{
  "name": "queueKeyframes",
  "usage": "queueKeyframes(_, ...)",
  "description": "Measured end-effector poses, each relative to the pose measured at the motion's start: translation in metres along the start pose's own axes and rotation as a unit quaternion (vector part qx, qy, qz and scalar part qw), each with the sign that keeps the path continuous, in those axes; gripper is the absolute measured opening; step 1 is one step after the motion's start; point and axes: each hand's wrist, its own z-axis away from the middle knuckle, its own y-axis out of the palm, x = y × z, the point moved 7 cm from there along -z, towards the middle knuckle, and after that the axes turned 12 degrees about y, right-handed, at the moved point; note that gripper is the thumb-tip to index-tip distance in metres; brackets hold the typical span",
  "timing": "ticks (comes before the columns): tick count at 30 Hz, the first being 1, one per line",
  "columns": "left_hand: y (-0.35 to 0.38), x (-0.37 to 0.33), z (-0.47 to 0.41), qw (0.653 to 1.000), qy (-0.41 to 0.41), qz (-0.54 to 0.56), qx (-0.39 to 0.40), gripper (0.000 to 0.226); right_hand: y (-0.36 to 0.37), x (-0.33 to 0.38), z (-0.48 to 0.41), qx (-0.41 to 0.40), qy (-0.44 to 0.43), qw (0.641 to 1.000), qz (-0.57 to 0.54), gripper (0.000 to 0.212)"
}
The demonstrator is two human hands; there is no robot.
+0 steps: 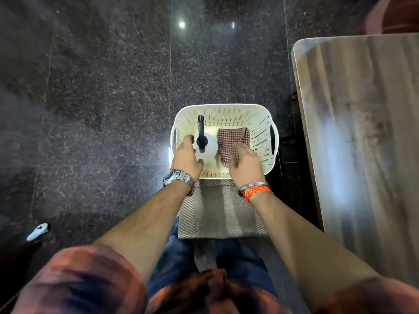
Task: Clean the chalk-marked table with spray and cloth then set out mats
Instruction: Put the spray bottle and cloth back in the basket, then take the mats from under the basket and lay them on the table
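Hands reach down together into a cream perforated basket [260, 123] on the dark speckled floor [90, 87], as we look straight down from head height. Our left hand [187, 155], a metal watch [178, 177] on its wrist, curls around the side of a white spray bottle [210, 148] with a black nozzle; whether the fingers have closed on it we cannot tell. Our right hand [246, 162], with a bangle and an orange thread [257, 191] at the wrist, lies over the near edge of a red-and-white checked cloth [231, 141], fingers bent onto the fabric. Bottle and cloth sit side by side in the basket. Grey woven mats [217, 211] lie on the floor, their far edge tucked under the basket. At right, we see the wooden table [362, 109], blurred.
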Motion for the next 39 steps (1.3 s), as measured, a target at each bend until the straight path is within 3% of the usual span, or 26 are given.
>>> queueKeyframes(5, -0.002, -0.01, 0.055, 0.99, 0.101, -0.047, -0.09, 0.019, -0.024, -0.01, 0.04, -0.09, -0.07, 0.993, 0.037, 0.036)
queueKeyframes(8, 0.014, -0.002, 0.08, 0.993, 0.088, -0.068, -0.045, 0.01, -0.022, -0.02, 0.069, -0.096, -0.11, 0.987, 0.064, 0.03)
queueKeyframes(10, 0.028, 0.009, 0.091, 0.995, 0.055, -0.088, 0.014, 0.01, -0.009, -0.033, 0.081, -0.059, -0.103, 0.99, 0.074, 0.025)
queueKeyframes(13, 0.048, 0.032, 0.106, 0.989, -0.003, -0.106, 0.103, 0.019, 0.016, -0.058, 0.09, 0.03, -0.042, 0.996, 0.073, 0.021)
queueKeyframes(17, 0.078, 0.067, 0.13, 0.97, -0.08, -0.117, 0.196, 0.054, 0.051, -0.093, 0.105, 0.123, 0.041, 0.982, 0.134, 0.034)
queueKeyframes(21, 0.085, 0.102, 0.154, 0.956, -0.185, -0.112, 0.197, 0.078, 0.059, -0.135, 0.12, 0.111, 0.194, 0.958, 0.179, 0.047)
queueKeyframes(25, 0.091, 0.115, 0.162, 0.955, -0.214, -0.058, 0.197, 0.072, 0.055, -0.17, 0.138, 0.101, 0.32, 0.927, 0.17, 0.067)
queueKeyframes(28, 0.093, 0.11, 0.162, 0.96, -0.204, -0.057, 0.185, 0.069, 0.057, -0.179, 0.142, 0.094, 0.35, 0.926, 0.106, 0.081)
queueKeyframes(32, 0.087, 0.102, 0.162, 0.969, -0.184, -0.061, 0.154, 0.056, 0.046, -0.185, 0.142, 0.045, 0.389, 0.913, 0.119, 0.094)
queueKeyframes(35, 0.08, 0.098, 0.161, 0.975, -0.17, -0.053, 0.131, 0.05, 0.047, -0.18, 0.14, 0.067, 0.386, 0.917, 0.075, 0.086)
queueKeyframes(37, 0.075, 0.093, 0.159, 0.978, -0.159, -0.053, 0.127, 0.042, 0.042, -0.177, 0.138, 0.025, 0.372, 0.924, 0.087, 0.077)
queueKeyframes(39, 0.071, 0.086, 0.16, 0.979, -0.144, -0.051, 0.133, 0.035, 0.036, -0.182, 0.142, -0.004, 0.385, 0.913, 0.132, 0.085)
